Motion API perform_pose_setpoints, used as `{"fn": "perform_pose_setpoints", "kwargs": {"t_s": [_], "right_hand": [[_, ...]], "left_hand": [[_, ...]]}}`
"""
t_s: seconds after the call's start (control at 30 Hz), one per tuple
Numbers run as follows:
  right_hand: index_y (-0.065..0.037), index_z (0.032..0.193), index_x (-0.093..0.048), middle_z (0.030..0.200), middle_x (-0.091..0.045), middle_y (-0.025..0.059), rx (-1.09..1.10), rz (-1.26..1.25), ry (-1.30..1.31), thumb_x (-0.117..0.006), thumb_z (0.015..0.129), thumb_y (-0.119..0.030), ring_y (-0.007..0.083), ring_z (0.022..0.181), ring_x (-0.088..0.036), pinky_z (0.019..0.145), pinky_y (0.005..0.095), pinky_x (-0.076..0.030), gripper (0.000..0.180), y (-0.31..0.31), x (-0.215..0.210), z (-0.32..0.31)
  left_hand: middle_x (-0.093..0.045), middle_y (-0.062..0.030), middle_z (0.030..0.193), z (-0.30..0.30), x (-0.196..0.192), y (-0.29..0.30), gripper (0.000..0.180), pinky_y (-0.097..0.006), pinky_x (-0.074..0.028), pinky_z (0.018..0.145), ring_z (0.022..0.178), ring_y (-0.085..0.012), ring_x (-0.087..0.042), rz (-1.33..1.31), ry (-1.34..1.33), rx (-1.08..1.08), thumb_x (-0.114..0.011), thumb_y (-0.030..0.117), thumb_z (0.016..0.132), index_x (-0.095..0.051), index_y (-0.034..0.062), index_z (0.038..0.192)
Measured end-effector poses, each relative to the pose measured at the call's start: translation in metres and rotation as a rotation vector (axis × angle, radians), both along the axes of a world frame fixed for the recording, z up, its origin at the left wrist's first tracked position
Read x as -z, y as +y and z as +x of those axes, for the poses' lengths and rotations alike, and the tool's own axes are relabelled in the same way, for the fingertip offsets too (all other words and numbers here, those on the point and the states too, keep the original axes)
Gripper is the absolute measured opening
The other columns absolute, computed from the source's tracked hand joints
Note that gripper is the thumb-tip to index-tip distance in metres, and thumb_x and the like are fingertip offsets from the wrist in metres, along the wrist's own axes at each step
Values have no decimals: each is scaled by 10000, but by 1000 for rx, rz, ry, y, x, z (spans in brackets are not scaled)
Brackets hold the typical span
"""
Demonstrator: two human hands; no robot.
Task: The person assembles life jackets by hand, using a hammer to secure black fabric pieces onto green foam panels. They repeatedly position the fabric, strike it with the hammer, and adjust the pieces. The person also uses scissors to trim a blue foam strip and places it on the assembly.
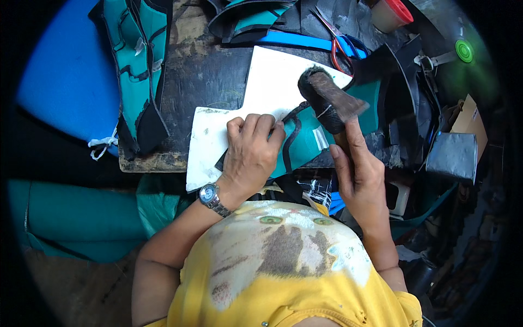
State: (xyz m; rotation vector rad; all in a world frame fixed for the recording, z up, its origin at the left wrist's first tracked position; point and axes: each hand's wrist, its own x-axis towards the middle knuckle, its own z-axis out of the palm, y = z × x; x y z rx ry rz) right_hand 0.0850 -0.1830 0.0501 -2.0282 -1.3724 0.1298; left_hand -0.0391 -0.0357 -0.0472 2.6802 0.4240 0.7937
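My left hand (pixel 249 155), with a wristwatch on its wrist, presses flat on a teal and black shoe-upper piece (pixel 305 139) that lies on a white board (pixel 267 92). My right hand (pixel 357 169) grips the handle of a dark hammer (pixel 327 101), whose head hovers over the piece just right of my left fingers.
The dark, worn workbench (pixel 196 71) carries a stack of teal and black upper pieces (pixel 139 60) at the left and more at the back (pixel 245 19). Red-handled scissors (pixel 340 43), a red-lidded pot (pixel 389 13) and black scraps lie at the back right. A blue surface (pixel 65 71) is at the left.
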Motion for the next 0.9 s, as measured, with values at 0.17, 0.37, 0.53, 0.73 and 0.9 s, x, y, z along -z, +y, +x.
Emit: {"fn": "perform_pose_setpoints", "kwargs": {"t_s": [0.17,0.37,0.53,0.73,0.9], "right_hand": [[-167,1568,-378,996,-717,229,38,-246,77,-660,945,-28,378,885,-731,746,451,-582,697,-7,20,-3],[-168,1565,-384,1056,-714,240,13,-61,88,-663,948,-42,387,896,-724,748,427,-579,689,-14,35,-5],[-205,1558,-403,1014,-718,236,32,-142,185,-665,953,-58,398,891,-721,735,428,-571,675,-13,38,-4],[-204,1558,-402,1076,-714,244,45,-78,129,-669,945,-40,392,968,-721,781,420,-574,688,-12,25,4],[-129,1546,-415,1105,-708,237,-38,-148,164,-665,939,-14,345,957,-742,805,397,-587,666,-12,29,2]], "left_hand": [[-579,-75,957,-1,-1,0,151,-411,-350,880,953,-241,-553,-114,-6,-50,-736,108,848,-681,40,971],[-575,-68,948,-1,-2,0,154,-418,-336,877,939,-237,-549,-74,-30,-52,-749,133,843,-680,53,954],[-579,-58,979,-10,-8,2,200,-414,-317,900,974,-227,-551,-144,14,-32,-745,124,848,-690,54,1026],[-595,-53,1030,-18,-4,2,223,-436,-306,930,1050,-219,-558,-86,0,-18,-741,96,845,-695,63,1060],[-603,-48,1050,-19,0,0,215,-447,-307,952,1075,-227,-558,15,29,-8,-730,61,836,-698,58,1048]]}}
